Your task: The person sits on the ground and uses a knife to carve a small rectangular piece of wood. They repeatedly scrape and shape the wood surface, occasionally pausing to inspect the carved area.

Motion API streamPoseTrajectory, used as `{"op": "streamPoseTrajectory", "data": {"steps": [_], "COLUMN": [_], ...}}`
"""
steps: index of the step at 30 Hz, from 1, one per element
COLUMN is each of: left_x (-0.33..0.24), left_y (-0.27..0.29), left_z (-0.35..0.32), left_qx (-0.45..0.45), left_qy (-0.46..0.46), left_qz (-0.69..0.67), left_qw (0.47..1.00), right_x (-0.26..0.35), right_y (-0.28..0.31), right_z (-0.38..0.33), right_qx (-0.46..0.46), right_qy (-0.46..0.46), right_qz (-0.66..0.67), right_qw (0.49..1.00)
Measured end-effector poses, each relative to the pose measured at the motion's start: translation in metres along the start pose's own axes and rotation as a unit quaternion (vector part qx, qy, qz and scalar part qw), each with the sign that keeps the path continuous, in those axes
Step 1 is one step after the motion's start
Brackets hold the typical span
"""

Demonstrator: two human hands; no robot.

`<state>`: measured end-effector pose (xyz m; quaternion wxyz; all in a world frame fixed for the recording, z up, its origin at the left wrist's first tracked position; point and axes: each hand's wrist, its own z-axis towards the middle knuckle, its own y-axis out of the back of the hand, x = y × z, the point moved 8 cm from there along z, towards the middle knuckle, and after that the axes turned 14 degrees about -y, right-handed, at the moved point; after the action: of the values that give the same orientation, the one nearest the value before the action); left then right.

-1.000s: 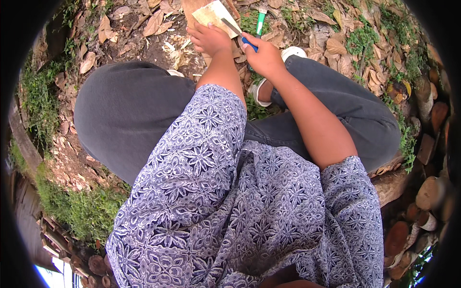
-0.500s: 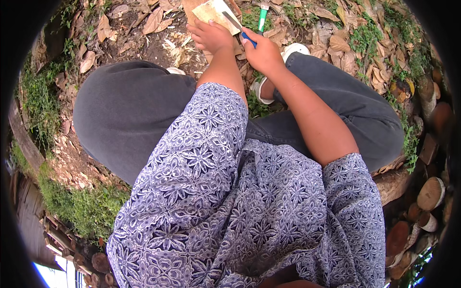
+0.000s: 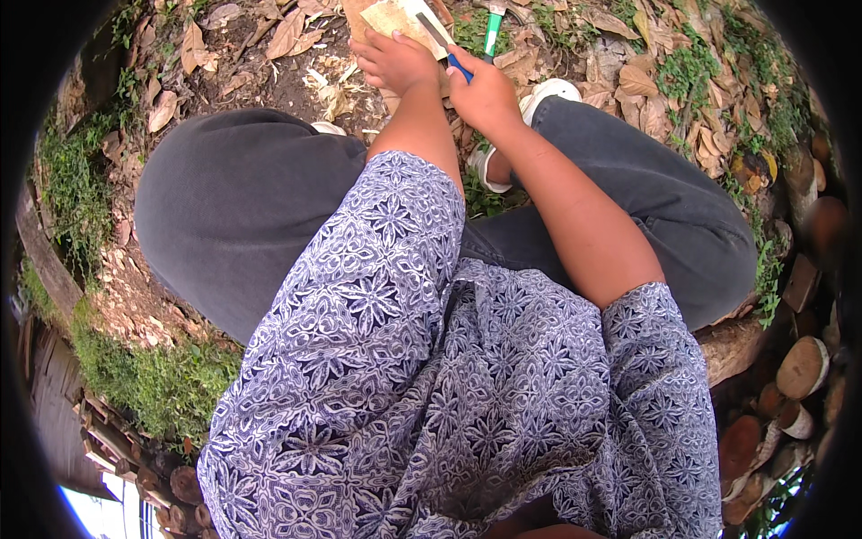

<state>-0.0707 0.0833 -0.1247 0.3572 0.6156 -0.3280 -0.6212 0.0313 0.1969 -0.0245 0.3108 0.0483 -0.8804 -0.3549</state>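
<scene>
A pale, flat piece of wood (image 3: 389, 18) lies over a browner board (image 3: 353, 11) on the ground, at the top of the view. My left hand (image 3: 406, 65) presses on its near side, palm down, with fingers stretched out and a little apart. The hand covers that corner of the wood. My right hand (image 3: 488, 90) is closed around the blue handle (image 3: 461, 65) of what looks like a chisel. Its narrow grey blade (image 3: 433, 30) slants up and left over the wood's right edge. Whether the blade's tip touches the wood, I cannot tell.
A green-handled hammer (image 3: 493, 34) rests on the ground right of the wood. Pale shavings (image 3: 335, 97) lie left of my left hand. Dry leaves (image 3: 636, 79) cover the soil. My bent legs (image 3: 242, 198) flank the work. Cut logs (image 3: 802, 368) are stacked at far right.
My right hand has shifted slightly up and left, carrying the chisel's blade along the wood. My left hand stays on the wood, nearly in place.
</scene>
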Motion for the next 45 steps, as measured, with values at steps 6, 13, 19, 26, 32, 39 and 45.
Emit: {"op": "streamPoseTrajectory", "data": {"steps": [6, 13, 19, 26, 32, 39, 45], "left_x": [-0.001, 0.008, 0.010, 0.006, 0.009, 0.007, 0.005], "left_y": [0.000, 0.005, 0.000, -0.002, -0.004, 0.000, 0.001], "left_z": [0.000, 0.006, 0.005, 0.004, 0.005, 0.004, 0.004], "left_qx": [-0.016, 0.010, 0.037, 0.006, 0.016, 0.024, 0.037], "left_qy": [0.011, 0.030, 0.029, 0.014, 0.022, 0.021, 0.033], "left_qz": [-0.014, -0.060, -0.042, -0.048, -0.036, -0.068, -0.039], "left_qw": [1.000, 0.998, 0.998, 0.999, 0.999, 0.997, 0.998], "right_x": [0.001, 0.024, 0.028, -0.003, -0.006, 0.000, 0.005], "right_y": [-0.004, -0.011, 0.001, 0.016, 0.018, 0.006, -0.001], "right_z": [-0.001, 0.043, 0.070, 0.037, 0.028, 0.030, 0.033], "right_qx": [0.002, 0.022, -0.017, 0.048, 0.055, 0.033, 0.028], "right_qy": [-0.010, 0.028, 0.039, -0.007, 0.013, 0.011, -0.016], "right_qz": [0.016, 0.021, 0.108, 0.029, 0.003, 0.022, 0.044], "right_qw": [1.000, 0.999, 0.993, 0.998, 0.998, 0.999, 0.999]}}
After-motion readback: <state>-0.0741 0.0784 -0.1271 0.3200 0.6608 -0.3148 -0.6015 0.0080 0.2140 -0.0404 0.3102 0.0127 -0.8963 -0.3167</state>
